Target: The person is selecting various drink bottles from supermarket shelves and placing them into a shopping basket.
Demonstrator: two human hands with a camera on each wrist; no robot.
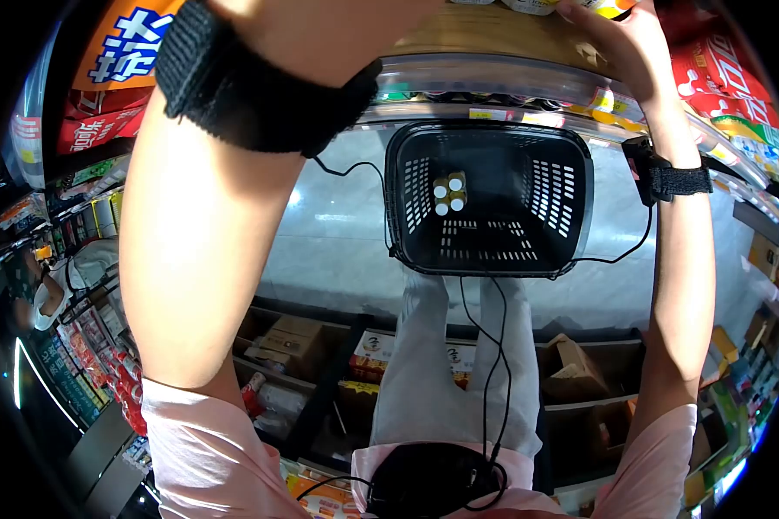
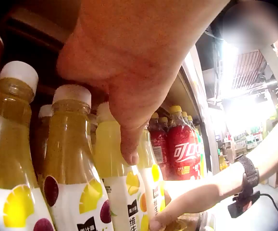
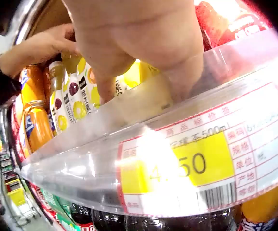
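A row of juice bottles (image 2: 79, 144) with white caps and fruit labels stands on a shelf. In the left wrist view my left hand (image 2: 129, 62) reaches over a pale yellow juice bottle (image 2: 112, 154), its thumb down along the bottle's shoulder; the other fingers are hidden behind. My right hand (image 3: 143, 43) holds a juice bottle (image 3: 139, 74) low down, thumb on one side and fingers on the other, partly behind the clear shelf strip. In the head view the right hand (image 1: 627, 52) is at the shelf's front edge, while the left hand is out of frame.
A black basket (image 1: 576, 164) with several white-capped bottles (image 1: 450, 195) stands on the floor before the legs. Red cola bottles (image 2: 179, 149) and orange soda bottles (image 3: 38, 125) flank the juice. A clear strip with a price tag (image 3: 177, 163) edges the shelf. Cables hang from both wrists.
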